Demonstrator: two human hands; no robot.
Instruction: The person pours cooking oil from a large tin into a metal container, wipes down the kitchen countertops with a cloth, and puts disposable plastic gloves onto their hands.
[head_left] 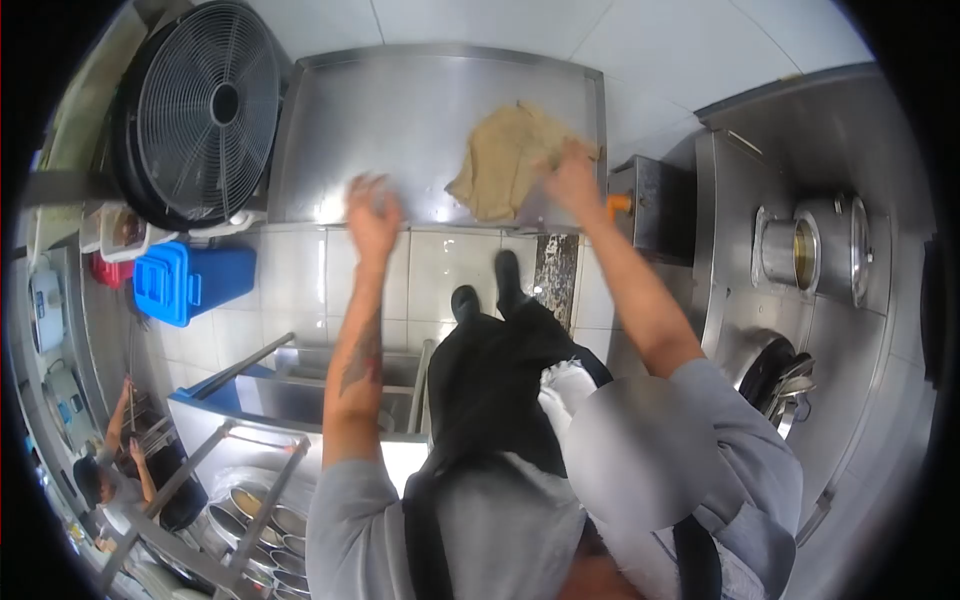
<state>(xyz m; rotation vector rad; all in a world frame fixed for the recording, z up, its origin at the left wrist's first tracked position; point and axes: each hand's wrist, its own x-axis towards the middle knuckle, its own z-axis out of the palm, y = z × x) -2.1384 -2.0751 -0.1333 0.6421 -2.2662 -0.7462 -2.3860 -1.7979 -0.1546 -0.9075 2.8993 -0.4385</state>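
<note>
A brown cloth (500, 165) lies crumpled on the right part of a stainless steel table (370, 110). My right hand (572, 182) grips the cloth's right side, with the fingers blurred by motion. Over the table's front edge, to the left, is my left hand (373, 212). Its fingers are loosely bent and a little apart, somewhat smeared, and nothing shows in them.
A large black fan (205, 110) stands left of the table, with a blue bin (195, 280) below it. At right are a steel box with an orange part (620, 205), a metal pot (800, 250) and pans (775, 375). Another person (115, 485) works at lower left, beyond a rack (270, 480).
</note>
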